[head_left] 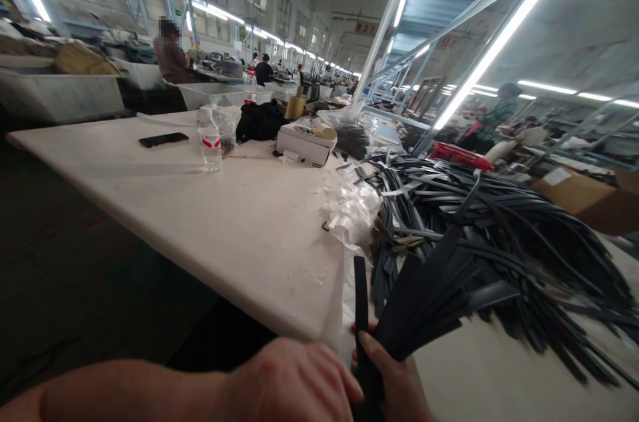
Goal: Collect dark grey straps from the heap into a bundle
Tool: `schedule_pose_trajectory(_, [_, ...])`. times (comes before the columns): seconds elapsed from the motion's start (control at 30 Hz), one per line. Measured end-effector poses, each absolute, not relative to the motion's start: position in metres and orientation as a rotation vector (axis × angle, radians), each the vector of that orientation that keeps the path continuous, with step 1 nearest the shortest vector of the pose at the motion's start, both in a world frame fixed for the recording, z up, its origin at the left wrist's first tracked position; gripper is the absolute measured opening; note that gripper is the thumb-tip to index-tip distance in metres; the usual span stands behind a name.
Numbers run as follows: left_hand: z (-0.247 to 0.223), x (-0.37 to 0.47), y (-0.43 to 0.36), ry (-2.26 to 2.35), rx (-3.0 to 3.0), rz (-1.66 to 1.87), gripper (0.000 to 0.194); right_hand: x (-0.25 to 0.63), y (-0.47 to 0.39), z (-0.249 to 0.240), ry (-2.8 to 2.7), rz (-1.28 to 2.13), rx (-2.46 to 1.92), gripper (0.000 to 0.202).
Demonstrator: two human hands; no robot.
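At 6 o'clock in the view, the two hands meet at the near edge of the bench. The right hand is closed around the lower end of a bundle of dark strips; its thumb presses on the front of the bundle, so the strips are kept together at one end and fan out toward 1 o'clock. One single strip stands nearly upright out of the same grip. The left hand lies just beside, at 7 o'clock, its back to the camera and its fingers curled toward the base of the strips; I judge that it touches them, but how tight it closes I cannot tell.

A large loose heap of strips covers the bench from 1 to 3 o'clock, probably the stock from which the bundle is gathered. Crumpled clear plastic lies at 12 o'clock. Farther, at 10 to 11 o'clock, stand a water bottle, a phone and a white box.
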State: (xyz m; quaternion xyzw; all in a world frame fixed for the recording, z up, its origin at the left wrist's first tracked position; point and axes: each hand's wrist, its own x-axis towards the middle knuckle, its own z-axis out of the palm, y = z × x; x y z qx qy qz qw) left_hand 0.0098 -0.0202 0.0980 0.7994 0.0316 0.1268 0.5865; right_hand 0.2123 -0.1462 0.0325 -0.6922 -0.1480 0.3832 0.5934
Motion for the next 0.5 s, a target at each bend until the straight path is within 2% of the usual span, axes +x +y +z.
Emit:
schedule_pose_trajectory(0.13, [0.067, 0.049, -0.007, 0.473, 1.537, 0.144, 0.036, 0.209, -0.151, 0.039, -0.46, 0.9, -1.638, 0.046])
schedule_pose_trajectory(0.33, [0.029, 0.072, -0.006, 0.41, 1.407, -0.116, 0.033, 0.206, -0.154, 0.031, -0.666, 0.822, -1.755, 0.045])
schedule_pose_trajectory(0.5, [0.024, 0.084, -0.011, 0.468, 1.146, -0.075, 0.036, 0.206, -0.164, 0.021, -0.607, 0.768, -1.717, 0.049])
